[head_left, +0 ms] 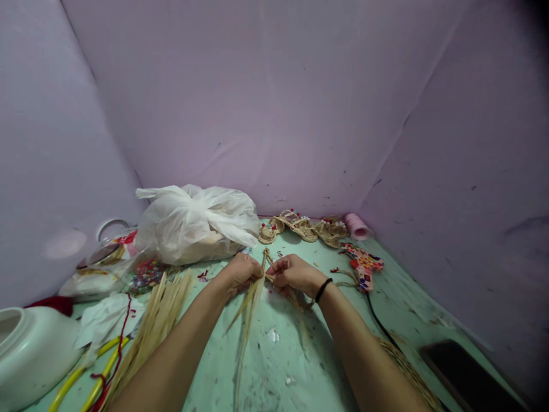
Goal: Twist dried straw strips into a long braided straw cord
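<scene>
Near the middle of the green table, my left hand (244,272) pinches pale dried-fibre strands (250,312), whose loose ends trail toward me. Close to it on the right, my right hand (294,273) has its thumb and fingers closed on strands of the same piece. A short twisted or braided end (266,252) sticks out between and beyond both hands. My fingers partly hide where the strands cross. A black band (322,290) circles my right wrist.
Behind the hands lie small woven straw sandals (303,228), a pink thread spool (357,226) and a tied white plastic bag (197,223). Flat straw strips (150,320), a yellow-handled tool (75,375) and a white jar (43,355) are left. Right are a patterned corded tool (364,266) and phone (467,375).
</scene>
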The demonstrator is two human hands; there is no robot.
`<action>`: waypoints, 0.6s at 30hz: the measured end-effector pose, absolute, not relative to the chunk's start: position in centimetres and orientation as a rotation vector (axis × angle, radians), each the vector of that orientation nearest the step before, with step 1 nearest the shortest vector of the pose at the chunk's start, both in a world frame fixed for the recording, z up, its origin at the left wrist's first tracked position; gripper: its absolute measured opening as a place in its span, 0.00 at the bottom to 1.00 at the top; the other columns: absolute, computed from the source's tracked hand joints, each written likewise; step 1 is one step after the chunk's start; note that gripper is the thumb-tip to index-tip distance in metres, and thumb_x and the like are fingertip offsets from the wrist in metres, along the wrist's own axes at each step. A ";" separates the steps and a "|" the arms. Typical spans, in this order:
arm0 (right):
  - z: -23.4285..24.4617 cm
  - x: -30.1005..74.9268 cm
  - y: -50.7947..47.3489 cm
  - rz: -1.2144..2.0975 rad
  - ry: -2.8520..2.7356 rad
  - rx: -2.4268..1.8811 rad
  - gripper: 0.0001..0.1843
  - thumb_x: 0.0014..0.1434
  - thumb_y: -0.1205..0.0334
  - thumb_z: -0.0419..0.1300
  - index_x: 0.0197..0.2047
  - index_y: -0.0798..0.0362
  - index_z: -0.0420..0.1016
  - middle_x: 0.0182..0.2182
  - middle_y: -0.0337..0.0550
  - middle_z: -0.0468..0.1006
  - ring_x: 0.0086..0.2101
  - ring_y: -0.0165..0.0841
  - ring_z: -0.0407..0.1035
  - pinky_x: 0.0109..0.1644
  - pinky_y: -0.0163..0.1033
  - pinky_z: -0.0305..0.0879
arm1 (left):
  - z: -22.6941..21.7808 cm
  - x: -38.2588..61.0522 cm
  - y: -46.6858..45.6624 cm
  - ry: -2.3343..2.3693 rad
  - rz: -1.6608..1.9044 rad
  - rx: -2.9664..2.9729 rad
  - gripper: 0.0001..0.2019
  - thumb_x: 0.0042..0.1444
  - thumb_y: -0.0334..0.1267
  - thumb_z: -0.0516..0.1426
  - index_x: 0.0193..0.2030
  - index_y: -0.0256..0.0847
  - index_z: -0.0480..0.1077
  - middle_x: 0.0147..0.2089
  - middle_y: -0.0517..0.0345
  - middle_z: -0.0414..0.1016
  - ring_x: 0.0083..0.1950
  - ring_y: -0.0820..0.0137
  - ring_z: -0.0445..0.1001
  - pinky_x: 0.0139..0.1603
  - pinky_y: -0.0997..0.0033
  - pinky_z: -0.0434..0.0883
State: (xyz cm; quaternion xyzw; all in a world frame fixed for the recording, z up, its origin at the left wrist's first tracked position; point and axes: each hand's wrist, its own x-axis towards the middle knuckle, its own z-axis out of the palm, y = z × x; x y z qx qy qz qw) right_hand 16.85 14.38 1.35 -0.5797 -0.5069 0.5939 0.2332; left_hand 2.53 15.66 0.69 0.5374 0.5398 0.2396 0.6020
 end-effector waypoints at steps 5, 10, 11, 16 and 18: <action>1.0 18.3 14.9 1.436 -1.526 -1.736 0.09 0.34 0.77 0.51 0.20 0.57 0.68 0.09 0.31 0.62 0.12 0.22 0.55 0.16 0.28 0.51 | 0.2 2.2 16.1 1.251 0.513 1.223 0.05 0.34 0.31 0.52 0.15 0.37 0.57 0.10 0.70 0.47 0.11 0.84 0.42 0.13 0.78 0.38; 1.3 20.3 14.9 1.317 -1.715 -1.837 0.06 0.35 0.74 0.55 0.20 0.58 0.70 0.11 0.33 0.64 0.14 0.22 0.54 0.17 0.28 0.50 | 0.0 2.0 16.3 1.209 0.521 1.215 0.06 0.33 0.32 0.52 0.15 0.38 0.55 0.10 0.70 0.48 0.11 0.84 0.42 0.13 0.78 0.37; 1.4 20.4 14.8 1.373 -1.746 -1.768 0.07 0.35 0.72 0.57 0.23 0.58 0.72 0.14 0.34 0.67 0.15 0.22 0.57 0.18 0.28 0.52 | 0.0 2.0 16.3 1.209 0.519 1.215 0.06 0.33 0.32 0.52 0.14 0.38 0.55 0.10 0.70 0.48 0.11 0.84 0.42 0.12 0.78 0.37; 0.8 18.1 14.7 1.395 -1.793 -1.481 0.16 0.38 0.64 0.60 0.34 0.60 0.72 0.23 0.39 0.72 0.22 0.24 0.62 0.25 0.28 0.57 | -0.2 2.0 16.3 1.199 0.540 1.204 0.07 0.33 0.32 0.52 0.14 0.38 0.54 0.10 0.70 0.47 0.10 0.84 0.42 0.12 0.78 0.37; 0.3 17.0 14.7 1.274 -1.817 -1.535 0.14 0.40 0.66 0.58 0.33 0.59 0.73 0.20 0.37 0.71 0.21 0.25 0.62 0.23 0.28 0.55 | -0.2 2.0 16.3 1.191 0.541 1.207 0.07 0.33 0.33 0.52 0.14 0.38 0.54 0.10 0.70 0.47 0.10 0.84 0.42 0.12 0.78 0.37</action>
